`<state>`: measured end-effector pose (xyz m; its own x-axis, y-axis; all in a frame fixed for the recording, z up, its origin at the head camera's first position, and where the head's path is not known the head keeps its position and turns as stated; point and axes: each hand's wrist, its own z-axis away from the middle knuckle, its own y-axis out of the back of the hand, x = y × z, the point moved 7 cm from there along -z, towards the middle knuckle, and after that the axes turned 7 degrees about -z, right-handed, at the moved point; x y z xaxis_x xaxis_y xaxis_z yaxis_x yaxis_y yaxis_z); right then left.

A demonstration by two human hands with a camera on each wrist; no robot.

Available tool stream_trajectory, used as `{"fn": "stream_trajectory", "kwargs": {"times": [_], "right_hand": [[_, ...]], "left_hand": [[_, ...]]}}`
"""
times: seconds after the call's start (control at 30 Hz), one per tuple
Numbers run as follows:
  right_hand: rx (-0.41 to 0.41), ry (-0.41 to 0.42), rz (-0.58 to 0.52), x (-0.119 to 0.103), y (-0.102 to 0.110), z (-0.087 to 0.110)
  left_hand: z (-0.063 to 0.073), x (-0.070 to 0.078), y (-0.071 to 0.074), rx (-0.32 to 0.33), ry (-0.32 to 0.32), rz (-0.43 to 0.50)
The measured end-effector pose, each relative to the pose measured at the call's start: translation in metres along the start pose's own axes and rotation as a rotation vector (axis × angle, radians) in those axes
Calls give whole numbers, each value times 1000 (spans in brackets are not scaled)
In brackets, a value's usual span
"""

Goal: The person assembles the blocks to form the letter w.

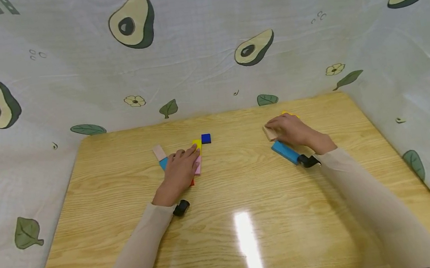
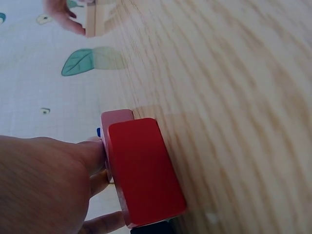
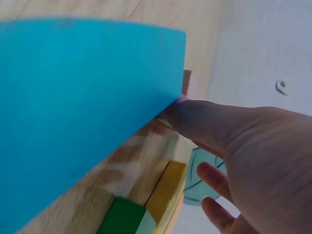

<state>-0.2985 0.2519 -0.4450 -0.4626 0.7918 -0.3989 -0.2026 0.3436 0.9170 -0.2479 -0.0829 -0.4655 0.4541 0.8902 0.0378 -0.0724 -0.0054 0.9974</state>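
Observation:
My left hand [image 1: 181,171] rests over several coloured blocks on the left of the table, fingers reaching to a yellow block [image 1: 198,143]. Its thumb lies against a pink block [image 2: 117,115]; a red block [image 2: 146,170] stands close in front in the left wrist view. A plain wooden block [image 1: 158,152] and a light-blue block [image 1: 164,163] extend beyond its other side, partly covered. On the right, my right hand [image 1: 297,130] pinches another plain wooden block [image 1: 269,133] at the end of a blue block [image 1: 286,152]. The thumb hides part of that wooden block in the right wrist view.
A dark-blue block [image 1: 206,138] sits at the far end of the yellow one. Beyond the right hand are a yellow-orange block [image 3: 166,190] and a green block [image 3: 122,217]. Avocado-printed cloth [image 1: 200,77] borders the wooden table [image 1: 212,241] at the back and sides.

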Motion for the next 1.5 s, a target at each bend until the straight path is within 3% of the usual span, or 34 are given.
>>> {"fn": "stream_trajectory", "kwargs": {"times": [0.17,0.3,0.63,0.87,1.07,1.5], "right_hand": [[41,3,-39,-9,2,-5],[56,46,-66,-28,1,-11],[-14,159,-67,-81,-26,-35],[-18,223,-84,-105,-41,-49],[-24,255,-80,-119,-48,-57],[-42,230,-14,-132,-59,-70]], "left_hand": [[1,-1,-1,-7,3,14],[1,0,-1,-10,3,12],[1,0,0,4,-4,-6],[1,2,1,-5,-4,-2],[-1,1,0,-19,0,-9],[-3,-1,-4,-25,4,-30]]}}
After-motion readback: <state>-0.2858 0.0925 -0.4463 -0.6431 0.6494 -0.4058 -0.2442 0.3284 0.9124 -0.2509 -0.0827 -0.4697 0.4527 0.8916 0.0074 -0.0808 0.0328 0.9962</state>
